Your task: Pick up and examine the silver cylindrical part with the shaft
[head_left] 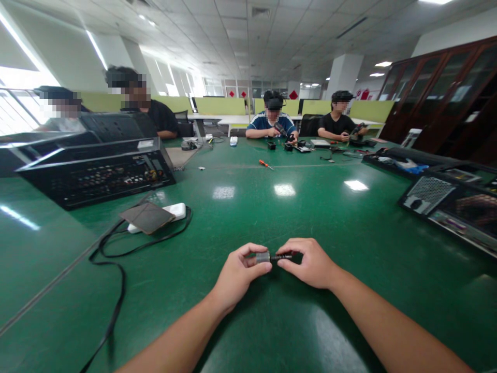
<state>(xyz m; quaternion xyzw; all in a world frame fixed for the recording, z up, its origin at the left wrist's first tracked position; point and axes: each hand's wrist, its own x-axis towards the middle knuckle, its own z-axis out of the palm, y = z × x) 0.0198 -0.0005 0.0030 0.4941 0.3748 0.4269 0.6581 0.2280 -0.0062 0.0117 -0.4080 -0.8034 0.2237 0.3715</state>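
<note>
Between my hands, just above the green tabletop, is a small grey metal cylinder (263,257) with a dark spiral-grooved shaft (281,257) pointing right. My left hand (241,268) pinches the cylinder between thumb and fingers. The thumb and fingers of my right hand (310,262) close around the far end of the shaft, whose tip is partly hidden by them. Cylinder and shaft lie in one line, roughly level.
The green table (186,305) bears an open black computer case (104,171) at left and another case (446,207) at right. A flat grey plate (147,216) rests on a white power strip (177,210) with black cable. An orange screwdriver (264,163) lies farther back. Several people sit around.
</note>
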